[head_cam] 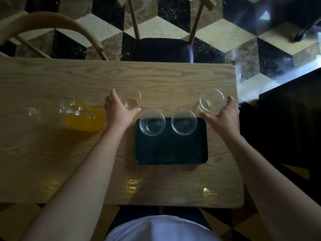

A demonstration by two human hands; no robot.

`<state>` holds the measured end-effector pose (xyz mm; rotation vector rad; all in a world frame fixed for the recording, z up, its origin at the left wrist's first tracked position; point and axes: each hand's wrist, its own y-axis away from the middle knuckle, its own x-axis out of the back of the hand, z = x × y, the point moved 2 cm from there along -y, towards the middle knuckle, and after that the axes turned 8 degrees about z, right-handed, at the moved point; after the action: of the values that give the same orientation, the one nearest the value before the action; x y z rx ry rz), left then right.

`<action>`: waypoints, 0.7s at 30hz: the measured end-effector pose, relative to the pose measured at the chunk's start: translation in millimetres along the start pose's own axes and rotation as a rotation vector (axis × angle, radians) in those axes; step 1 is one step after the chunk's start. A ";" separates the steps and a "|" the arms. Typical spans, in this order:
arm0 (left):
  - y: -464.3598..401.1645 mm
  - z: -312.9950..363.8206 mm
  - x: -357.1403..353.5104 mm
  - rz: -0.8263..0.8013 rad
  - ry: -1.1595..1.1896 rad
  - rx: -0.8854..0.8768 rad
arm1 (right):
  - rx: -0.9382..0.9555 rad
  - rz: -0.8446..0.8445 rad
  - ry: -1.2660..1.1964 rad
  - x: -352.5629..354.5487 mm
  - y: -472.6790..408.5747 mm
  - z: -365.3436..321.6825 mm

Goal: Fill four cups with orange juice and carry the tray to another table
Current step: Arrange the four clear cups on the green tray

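on the tray [171,150], two empty cups [152,122]

The tray [171,148] is black, perhaps very dark green in this dim light, and the cups [152,122] are clear glass. The jug [81,117] holds bright orange juice; the table [52,153] is pale grained wood, the floor [173,26] a cube pattern of cream, brown and black

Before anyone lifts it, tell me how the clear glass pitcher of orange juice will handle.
The clear glass pitcher of orange juice is probably heavy for its size, since juice fills much of it. Smooth glass looks slippery and breakable, so grip it firmly. The juice would likely slosh if the pitcher is jerked or tilted quickly.
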<state>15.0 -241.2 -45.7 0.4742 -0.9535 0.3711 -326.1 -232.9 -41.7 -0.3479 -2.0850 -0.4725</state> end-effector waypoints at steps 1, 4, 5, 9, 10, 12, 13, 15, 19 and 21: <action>-4.7 2.7 0.1 -0.038 -0.014 0.006 | 0.003 -0.006 0.006 -1.5 -4.7 -2.0; -15.0 9.3 0.8 -0.100 -0.058 -0.001 | 0.048 -0.006 0.035 -3.9 -17.5 -9.0; -17.3 10.8 1.2 -0.114 -0.082 -0.009 | 0.064 -0.018 0.042 -4.9 -21.3 -10.5; -23.9 16.4 3.6 -0.151 -0.162 -0.044 | 0.131 -0.105 0.110 -10.2 -32.6 -15.9; -24.7 17.8 4.1 -0.155 -0.177 -0.059 | 0.137 -0.113 0.124 -10.8 -34.3 -17.0; -24.8 21.1 5.0 -0.149 -0.203 -0.093 | 0.130 -0.118 0.122 -10.8 -36.6 -18.2; -23.9 22.8 5.6 -0.138 -0.215 -0.110 | 0.125 -0.117 0.116 -10.3 -36.9 -18.6; -21.5 26.1 7.8 -0.098 -0.219 -0.128 | 0.127 -0.110 0.108 -8.3 -35.7 -19.2; -12.9 34.3 18.9 0.020 -0.139 -0.150 | 0.166 -0.064 0.060 4.6 -25.5 -28.5; -1.1 42.7 29.4 0.082 -0.093 -0.195 | 0.201 -0.039 0.023 15.0 -15.8 -37.2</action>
<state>1.9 -262.4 -0.2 0.2772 -1.0905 0.3282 -313.0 -263.1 -13.9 -0.1832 -2.0983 -0.2853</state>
